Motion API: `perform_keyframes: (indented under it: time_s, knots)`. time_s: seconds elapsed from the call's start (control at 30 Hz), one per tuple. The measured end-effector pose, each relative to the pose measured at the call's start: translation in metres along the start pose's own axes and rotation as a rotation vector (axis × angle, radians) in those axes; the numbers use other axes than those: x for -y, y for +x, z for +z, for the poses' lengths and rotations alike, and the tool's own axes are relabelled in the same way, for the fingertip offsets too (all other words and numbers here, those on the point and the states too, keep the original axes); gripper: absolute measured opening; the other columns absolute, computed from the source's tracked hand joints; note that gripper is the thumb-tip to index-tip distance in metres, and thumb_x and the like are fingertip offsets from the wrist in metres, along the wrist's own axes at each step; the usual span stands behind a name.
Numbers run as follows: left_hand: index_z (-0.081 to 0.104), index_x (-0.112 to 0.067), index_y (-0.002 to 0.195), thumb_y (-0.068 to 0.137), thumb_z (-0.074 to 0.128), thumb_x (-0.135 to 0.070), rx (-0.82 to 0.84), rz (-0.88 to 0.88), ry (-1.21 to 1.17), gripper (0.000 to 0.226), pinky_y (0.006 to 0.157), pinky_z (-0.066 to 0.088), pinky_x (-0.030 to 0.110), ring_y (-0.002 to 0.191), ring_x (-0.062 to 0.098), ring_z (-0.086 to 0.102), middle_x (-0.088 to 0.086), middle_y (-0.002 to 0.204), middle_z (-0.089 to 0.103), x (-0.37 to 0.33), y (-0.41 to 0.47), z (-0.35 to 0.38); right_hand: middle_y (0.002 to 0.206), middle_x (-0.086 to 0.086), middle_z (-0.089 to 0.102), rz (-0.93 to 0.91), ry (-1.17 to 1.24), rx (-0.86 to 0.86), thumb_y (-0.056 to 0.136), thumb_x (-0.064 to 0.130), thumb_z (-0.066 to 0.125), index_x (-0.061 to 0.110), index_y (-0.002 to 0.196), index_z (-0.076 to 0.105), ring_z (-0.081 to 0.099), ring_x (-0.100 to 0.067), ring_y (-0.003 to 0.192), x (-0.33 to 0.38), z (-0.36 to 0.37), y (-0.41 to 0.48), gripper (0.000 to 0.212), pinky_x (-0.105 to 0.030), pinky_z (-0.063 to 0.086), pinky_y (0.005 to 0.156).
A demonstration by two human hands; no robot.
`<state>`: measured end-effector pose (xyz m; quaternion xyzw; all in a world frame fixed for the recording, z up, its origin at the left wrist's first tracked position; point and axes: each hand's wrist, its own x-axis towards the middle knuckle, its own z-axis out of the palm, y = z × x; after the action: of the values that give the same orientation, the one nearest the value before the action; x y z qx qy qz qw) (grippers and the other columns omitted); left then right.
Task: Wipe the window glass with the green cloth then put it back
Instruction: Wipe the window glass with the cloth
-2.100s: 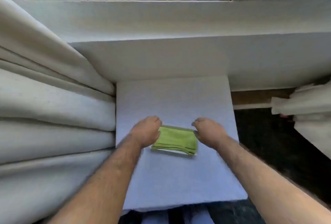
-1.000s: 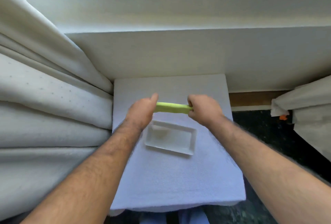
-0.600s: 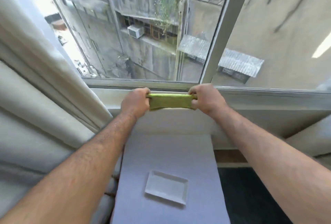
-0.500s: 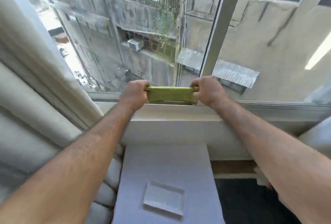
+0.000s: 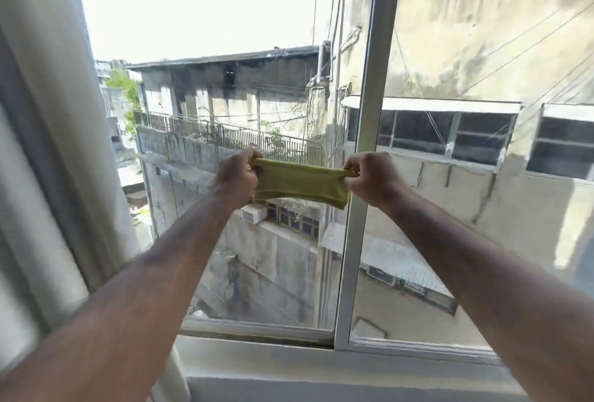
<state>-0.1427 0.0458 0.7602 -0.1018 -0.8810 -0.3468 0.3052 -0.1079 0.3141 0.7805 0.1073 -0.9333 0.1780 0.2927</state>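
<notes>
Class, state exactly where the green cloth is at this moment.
In the head view the green cloth hangs stretched mid-frame between the left hand and right hand, raised before the window glass, just left of the vertical frame bar.

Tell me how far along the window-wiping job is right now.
Done: the green cloth is picked up and raised to the window glass. In hand: the left hand and right hand each pinch an end, stretching it out in front of the pane beside the frame bar. Left: whether it touches the glass is unclear; the wiping itself, then putting the cloth back.
</notes>
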Motion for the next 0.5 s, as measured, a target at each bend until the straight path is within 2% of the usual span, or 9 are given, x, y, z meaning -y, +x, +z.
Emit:
perform_keyframes:
  time_s: [0.07, 0.13, 0.2, 0.23, 0.33, 0.37, 0.43, 0.5]
  knots:
    - [0.067, -0.003, 0.125, 0.093, 0.058, 0.012, -0.088, 0.014, -0.011, 0.036, 0.075, 0.05, 0.014, 0.099, 0.025, 0.064, 0.021, 0.12, 0.073, -0.014, 0.015, -0.015, 0.088, -0.013, 0.08, -0.021, 0.016, -0.043, 0.085, 0.006, 0.076, 0.007, 0.095, 0.081, 0.066, -0.02, 0.074, 0.008, -0.017, 0.018, 0.012, -0.022, 0.047, 0.062]
    - [0.065, -0.001, 0.129, 0.093, 0.059, 0.011, -0.186, 0.0, -0.061, 0.039, 0.084, 0.048, 0.022, 0.11, 0.036, 0.07, 0.024, 0.123, 0.073, -0.025, 0.033, -0.029, 0.089, -0.011, 0.08, -0.04, 0.061, -0.093, 0.085, 0.008, 0.079, 0.009, 0.095, 0.08, 0.069, -0.022, 0.075, 0.018, -0.029, 0.036, 0.01, -0.024, 0.052, 0.059]
    - [0.062, 0.001, 0.133, 0.092, 0.059, 0.008, -0.289, -0.072, -0.145, 0.041, 0.085, 0.049, 0.029, 0.115, 0.039, 0.068, 0.025, 0.124, 0.072, -0.033, 0.054, -0.045, 0.09, -0.009, 0.08, -0.043, 0.169, -0.107, 0.085, 0.012, 0.084, 0.011, 0.097, 0.08, 0.076, -0.026, 0.081, 0.027, -0.035, 0.051, 0.012, -0.035, 0.064, 0.071]
    - [0.063, 0.001, 0.133, 0.091, 0.059, 0.005, -0.334, -0.111, -0.188, 0.042, 0.088, 0.051, 0.032, 0.116, 0.039, 0.068, 0.025, 0.124, 0.072, -0.035, 0.067, -0.053, 0.091, -0.006, 0.08, -0.05, 0.217, -0.099, 0.086, 0.015, 0.085, 0.013, 0.098, 0.08, 0.077, -0.024, 0.084, 0.03, -0.036, 0.059, 0.013, -0.037, 0.064, 0.075]
    - [0.069, -0.001, 0.127, 0.089, 0.059, 0.002, -0.415, -0.093, -0.188, 0.04, 0.099, 0.056, 0.042, 0.115, 0.039, 0.069, 0.024, 0.122, 0.075, -0.038, 0.103, -0.075, 0.098, 0.007, 0.078, -0.133, 0.272, -0.095, 0.09, 0.039, 0.083, 0.022, 0.1, 0.08, 0.071, -0.002, 0.086, 0.035, -0.033, 0.083, 0.02, -0.022, 0.052, 0.076]
    - [0.071, -0.001, 0.125, 0.087, 0.059, 0.004, -0.433, -0.032, -0.156, 0.04, 0.099, 0.057, 0.043, 0.113, 0.038, 0.071, 0.024, 0.119, 0.076, -0.039, 0.112, -0.08, 0.105, 0.006, 0.077, -0.159, 0.258, -0.137, 0.091, 0.049, 0.078, 0.021, 0.104, 0.079, 0.07, -0.002, 0.091, 0.034, -0.034, 0.089, 0.031, -0.021, 0.05, 0.082]
    - [0.073, -0.002, 0.12, 0.086, 0.058, 0.007, -0.478, 0.119, -0.069, 0.038, 0.097, 0.058, 0.045, 0.106, 0.039, 0.073, 0.024, 0.112, 0.079, -0.038, 0.134, -0.088, 0.127, -0.006, 0.073, -0.194, 0.139, -0.312, 0.095, 0.062, 0.065, 0.015, 0.119, 0.074, 0.068, -0.018, 0.114, 0.027, -0.038, 0.11, 0.053, -0.027, 0.046, 0.098]
    - [0.075, -0.009, 0.117, 0.089, 0.063, 0.001, -0.531, 0.206, 0.095, 0.032, 0.097, 0.054, 0.053, 0.107, 0.038, 0.072, 0.019, 0.107, 0.08, -0.031, 0.158, -0.091, 0.148, -0.018, 0.061, -0.165, -0.022, -0.469, 0.1, 0.058, 0.059, 0.009, 0.137, 0.065, 0.055, -0.031, 0.139, 0.015, -0.042, 0.131, 0.062, -0.036, 0.044, 0.11]
